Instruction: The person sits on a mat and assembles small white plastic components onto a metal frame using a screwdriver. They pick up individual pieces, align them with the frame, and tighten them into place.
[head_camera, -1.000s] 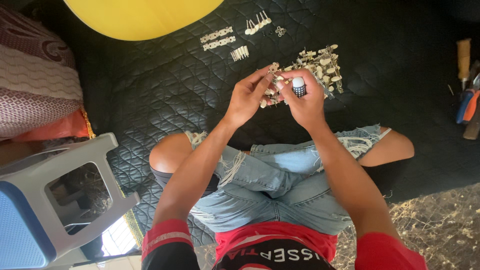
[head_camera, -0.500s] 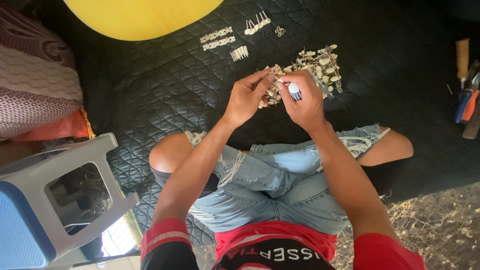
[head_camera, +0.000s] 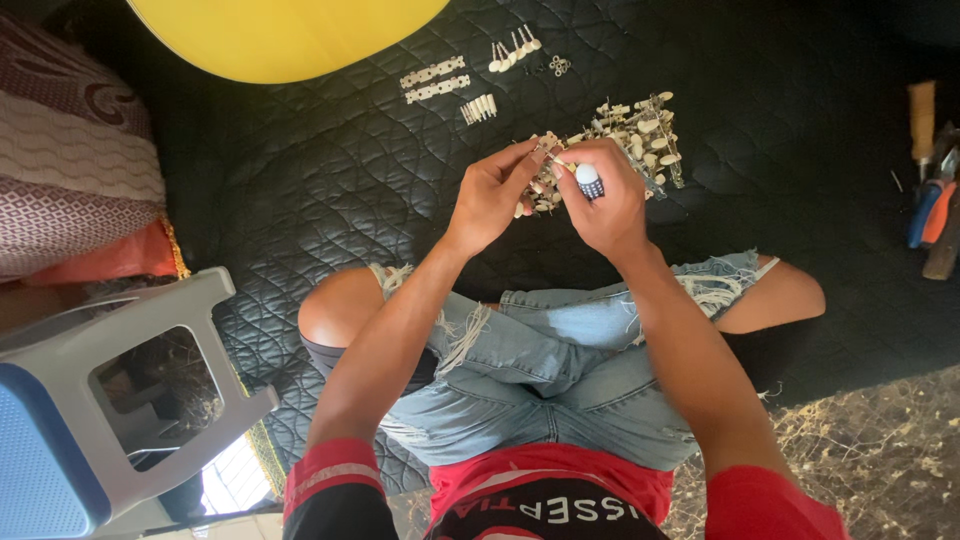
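Seated cross-legged on a black quilted mat (head_camera: 300, 190), seen from above. Both hands raised together over the far part of the mat, just near of a pile (head_camera: 630, 135) of small white-knobbed metal parts.

Right hand (head_camera: 605, 200): fingers clamped on a screwdriver (head_camera: 589, 181), of which only the dark ribbed handle with its pale round cap shows. Long axis running roughly toward the camera, cap end up, tip hidden behind the fingers and pointing down and left toward the other hand.

Left hand (head_camera: 492, 197): fingers pinched together on a small part (head_camera: 548, 150) at their tips, touching the right hand's fingertips. Too small to tell the part's shape or which way it lies.

Farther off, beyond the pile: two flat metal strips (head_camera: 433, 80) lying side by side, a short row of white pegs (head_camera: 479, 108), another fan of white-headed pegs (head_camera: 513, 50), all well apart from the hands. Yellow rounded body (head_camera: 290, 35) at the far edge. Plastic stool (head_camera: 110, 400) near left, patterned cushion (head_camera: 70, 190) far left. Hand tools (head_camera: 932, 190) at the right edge, well clear. Nothing between hands and pile.
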